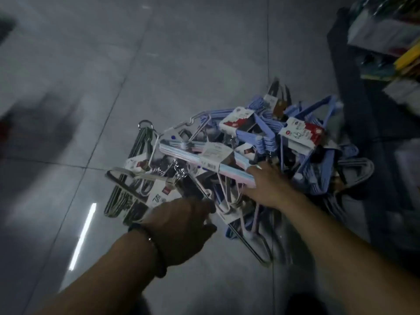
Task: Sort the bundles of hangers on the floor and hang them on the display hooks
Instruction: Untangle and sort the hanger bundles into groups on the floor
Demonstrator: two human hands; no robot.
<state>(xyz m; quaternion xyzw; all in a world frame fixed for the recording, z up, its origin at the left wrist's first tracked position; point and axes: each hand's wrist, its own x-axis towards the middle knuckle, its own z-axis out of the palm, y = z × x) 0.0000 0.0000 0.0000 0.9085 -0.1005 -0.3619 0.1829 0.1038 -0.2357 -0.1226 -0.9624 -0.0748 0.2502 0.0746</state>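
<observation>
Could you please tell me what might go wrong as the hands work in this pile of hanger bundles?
Snagging: the left hand grips a wire hanger bundle that lies tangled under the pastel bundle, so lifting it may drag others along.
Pinching: the right hand is at the pastel bundle's end, close to the blue bundles and their hooks, where fingers could catch. Blur hides how firmly it holds.

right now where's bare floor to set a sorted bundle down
Bare floor lies left of the pile, past the dark hangers, and on the tiles beyond it. Crowded: the right side, where blue hangers reach the shelf base, and the near edge, where the left hand grips a wire hanger and the right hand reaches in.
</observation>
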